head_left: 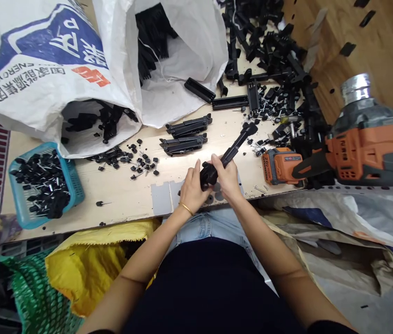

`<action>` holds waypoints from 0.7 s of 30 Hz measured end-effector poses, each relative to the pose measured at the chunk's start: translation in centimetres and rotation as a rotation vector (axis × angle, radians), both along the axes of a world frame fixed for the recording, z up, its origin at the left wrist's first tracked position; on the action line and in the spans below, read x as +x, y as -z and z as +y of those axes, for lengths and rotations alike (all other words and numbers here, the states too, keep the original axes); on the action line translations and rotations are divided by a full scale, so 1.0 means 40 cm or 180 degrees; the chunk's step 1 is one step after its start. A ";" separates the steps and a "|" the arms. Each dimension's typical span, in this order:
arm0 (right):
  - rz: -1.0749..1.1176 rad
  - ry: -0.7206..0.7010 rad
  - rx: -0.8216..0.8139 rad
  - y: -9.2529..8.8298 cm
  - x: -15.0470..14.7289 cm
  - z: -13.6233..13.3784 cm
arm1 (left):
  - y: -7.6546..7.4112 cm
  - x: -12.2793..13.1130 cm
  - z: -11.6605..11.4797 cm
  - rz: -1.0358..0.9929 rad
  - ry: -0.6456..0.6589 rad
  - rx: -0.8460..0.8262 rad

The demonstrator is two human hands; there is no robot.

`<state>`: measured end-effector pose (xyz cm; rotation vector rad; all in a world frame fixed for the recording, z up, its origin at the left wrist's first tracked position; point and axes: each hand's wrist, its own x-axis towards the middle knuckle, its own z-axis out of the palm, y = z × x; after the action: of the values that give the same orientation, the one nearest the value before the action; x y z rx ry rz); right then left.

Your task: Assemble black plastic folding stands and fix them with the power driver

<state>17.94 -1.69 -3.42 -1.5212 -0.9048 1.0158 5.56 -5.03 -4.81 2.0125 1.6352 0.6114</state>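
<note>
Between my two hands is a black plastic folding stand (233, 150), its long arm slanting up and to the right. My left hand (193, 189) is closed round its lower end, with the thumb side toward the middle. My right hand (227, 178) grips it just above, fingers wrapped over the shaft. What the fingertips press on is hidden. Grey flat pads (161, 198) lie on the table by the left wrist. Beyond the hands two folded black stands (184, 144) lie side by side. Loose black-headed screws (144, 164) are scattered to their left.
An orange cordless power tool (366, 153) lies at the right edge. A blue basket (80, 188) of black screws stands at left. White sacks (182, 99) with black parts open toward me; a heap of black parts (266, 51) fills the back right. A yellow sack (88, 273) hangs below the edge.
</note>
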 end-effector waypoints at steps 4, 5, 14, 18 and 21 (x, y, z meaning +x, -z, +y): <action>-0.2052 -0.0528 0.0565 -0.065 0.110 -0.027 | 0.005 -0.075 0.042 0.0318 0.0288 -0.0230; -0.2575 -0.0999 0.0697 -0.084 0.129 -0.032 | -0.003 -0.097 0.040 0.0329 0.0462 -0.0230; -0.1124 -0.4517 -0.0048 -0.195 0.095 -0.135 | -0.164 -0.180 -0.094 -0.1149 0.1737 -0.0832; 0.0133 -0.3568 -0.0738 -0.172 0.040 -0.185 | -0.169 -0.170 -0.129 -0.2185 0.0782 -0.1499; 0.0627 -0.3207 -0.1079 -0.168 0.003 -0.198 | -0.158 -0.159 -0.155 -0.2610 0.0260 -0.1725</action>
<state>18.08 -9.60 3.30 -1.1545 -1.4460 2.0797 -0.80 -11.24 1.50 1.1865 1.0515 0.7312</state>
